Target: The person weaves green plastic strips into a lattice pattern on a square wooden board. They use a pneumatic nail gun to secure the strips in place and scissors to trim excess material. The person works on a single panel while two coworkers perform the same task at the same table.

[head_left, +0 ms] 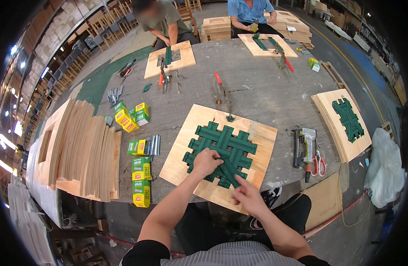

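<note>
A square wooden panel (179, 160) lies before me on the table, with dark green webbing straps (221, 137) woven across its middle. One loose green webbing strap (229, 170) runs slantwise over the weave. My left hand (206, 163) is closed on the strap's upper end, low over the weave. At its lower end, near the panel's front edge, the fingers of my right hand (248, 196) pinch the strap. A toggle clamp (229, 108) with a red handle reaches the panel's far edge. To the right lie a staple gun (306, 148) and red-handled scissors (318, 165).
Yellow-green boxes (141, 168) and metal staple strips (155, 145) sit to the left, beside stacked wooden panels (86, 150). At right, another panel stack (341, 119) carries a woven green piece. Across the grey table (195, 84), two people work on panels (186, 55) with green straps.
</note>
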Available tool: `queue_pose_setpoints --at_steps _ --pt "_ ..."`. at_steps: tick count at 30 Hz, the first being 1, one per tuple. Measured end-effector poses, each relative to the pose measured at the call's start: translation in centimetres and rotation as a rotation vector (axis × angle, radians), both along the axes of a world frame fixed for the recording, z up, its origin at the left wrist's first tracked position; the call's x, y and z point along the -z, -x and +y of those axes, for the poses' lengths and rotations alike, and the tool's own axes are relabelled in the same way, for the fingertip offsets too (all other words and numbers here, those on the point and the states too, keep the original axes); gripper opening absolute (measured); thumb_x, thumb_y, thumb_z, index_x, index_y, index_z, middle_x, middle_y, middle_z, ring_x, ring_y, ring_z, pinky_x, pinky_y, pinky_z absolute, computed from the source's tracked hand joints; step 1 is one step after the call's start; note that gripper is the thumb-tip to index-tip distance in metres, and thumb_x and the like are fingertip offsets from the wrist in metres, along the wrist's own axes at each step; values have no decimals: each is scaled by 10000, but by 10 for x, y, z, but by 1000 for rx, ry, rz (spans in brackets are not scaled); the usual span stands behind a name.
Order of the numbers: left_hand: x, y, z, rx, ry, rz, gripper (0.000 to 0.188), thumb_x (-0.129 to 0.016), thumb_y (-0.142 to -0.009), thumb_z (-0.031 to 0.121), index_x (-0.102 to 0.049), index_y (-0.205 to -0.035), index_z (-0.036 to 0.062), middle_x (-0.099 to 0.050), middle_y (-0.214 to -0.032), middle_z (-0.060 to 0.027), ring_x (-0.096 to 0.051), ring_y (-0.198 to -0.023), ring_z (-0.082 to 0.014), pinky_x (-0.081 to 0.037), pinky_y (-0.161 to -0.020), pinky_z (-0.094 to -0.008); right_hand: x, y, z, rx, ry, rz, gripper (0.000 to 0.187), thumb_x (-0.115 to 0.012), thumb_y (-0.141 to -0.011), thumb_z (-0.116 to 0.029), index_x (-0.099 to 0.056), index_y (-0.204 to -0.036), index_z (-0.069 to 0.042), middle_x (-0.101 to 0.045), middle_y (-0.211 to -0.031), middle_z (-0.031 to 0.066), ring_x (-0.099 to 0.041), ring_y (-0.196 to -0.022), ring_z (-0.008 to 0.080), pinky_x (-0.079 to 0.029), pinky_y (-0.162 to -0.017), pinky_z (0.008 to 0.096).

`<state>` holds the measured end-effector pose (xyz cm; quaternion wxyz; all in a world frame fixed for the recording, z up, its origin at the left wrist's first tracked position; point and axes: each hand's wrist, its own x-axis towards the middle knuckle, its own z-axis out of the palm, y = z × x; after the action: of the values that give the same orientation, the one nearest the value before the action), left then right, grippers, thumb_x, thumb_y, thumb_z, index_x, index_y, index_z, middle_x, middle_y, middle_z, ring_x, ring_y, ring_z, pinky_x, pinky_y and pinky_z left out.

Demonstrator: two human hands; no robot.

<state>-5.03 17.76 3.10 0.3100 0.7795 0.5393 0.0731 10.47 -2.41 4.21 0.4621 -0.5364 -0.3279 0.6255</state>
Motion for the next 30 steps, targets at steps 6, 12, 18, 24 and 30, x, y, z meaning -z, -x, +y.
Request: queue_pose_setpoints --at_steps 6,12,18,24,30 --pt "6 3 2 6 6 -36 345 -875 -776 341 -777 -935 51 -680 -974 -99 -698 -918 -270 -556 -815 -404 0 25 82 -60 236 332 976 -583 -952 -10 95 -1651 -62 -652 -825 85 -606 -589 165 -500 -554 311" --pt "1 12 34 -11 166 -233 276 -730 -932 237 -722 -1137 54 -693 -843 -82 -686 -694 -188 -561 -590 -355 3 31 99 -16 280 409 978 -584 -949 -34 112 -1635 -62 -651 -811 75 -605 -574 164 -500 -517 320" --pt "-14 -3 56 -91 348 -138 269 -497 -1055 171 -646 -1254 69 -670 -725 -100 -643 -494 -190 -545 -441 -344 22 50 102 262 174 1164 273 -610 -977 -150 -515 -1206 -37 -631 -798 41 -592 -632 144 -519 -599 319" --pt "-9 -2 63 -81 427 -185 265 -482 -1072 175 -621 -1280 86 -665 -713 -94 -638 -496 -186 -533 -425 -338 41 49 153 286 175 1614 270 -611 -995 -220 -570 -783 -56 -583 -715 2 -552 -561 115 -508 -586 293" --pt "-10 -7 59 -128 371 -205 281 -536 -1049 213 -628 -1256 47 -681 -732 -106 -651 -515 -197 -539 -428 -357 54 43 163 218 294 1581 297 -601 -1008 -246 -548 -766 -83 -536 -639 -33 -506 -502 97 -461 -527 264"
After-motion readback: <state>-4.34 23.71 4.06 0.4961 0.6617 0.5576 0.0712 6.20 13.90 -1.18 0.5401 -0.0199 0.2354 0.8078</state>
